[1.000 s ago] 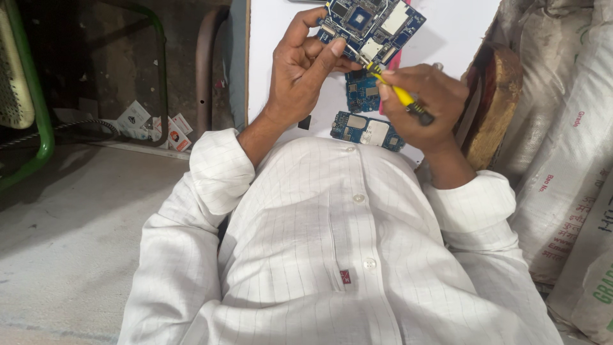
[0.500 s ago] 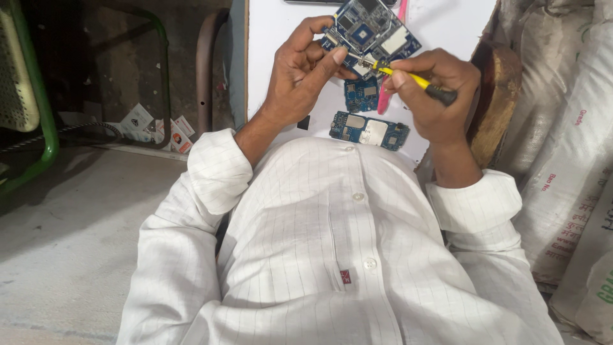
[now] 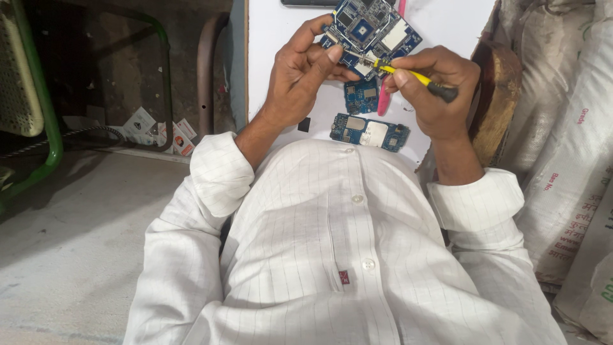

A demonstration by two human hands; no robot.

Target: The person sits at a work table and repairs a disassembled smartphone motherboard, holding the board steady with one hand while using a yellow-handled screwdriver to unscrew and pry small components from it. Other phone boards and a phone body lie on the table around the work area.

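My left hand (image 3: 303,73) grips the near-left edge of a blue circuit board (image 3: 370,29), holding it tilted above the white work surface (image 3: 274,38). My right hand (image 3: 434,86) is closed around a screwdriver with a yellow shaft and black handle (image 3: 421,80); its tip touches the board's lower edge near my left thumb. Two smaller blue circuit boards lie on the white surface below: a squarish one (image 3: 361,96) and a long one (image 3: 370,132) near my chest. A pink tool (image 3: 384,102) lies beside the squarish board, partly hidden by my hands.
A dark flat device (image 3: 306,3) sits at the top edge of the white surface. A brown wooden piece (image 3: 495,96) and white sacks (image 3: 562,140) crowd the right. Left are a green metal frame (image 3: 48,121), a brown pipe (image 3: 204,70), scattered paper scraps (image 3: 156,131) and concrete floor (image 3: 76,236).
My right hand rose from below the board and turned the screwdriver, bringing its tip to the board's lower edge. My left hand kept hold of the board, which shifted slightly.
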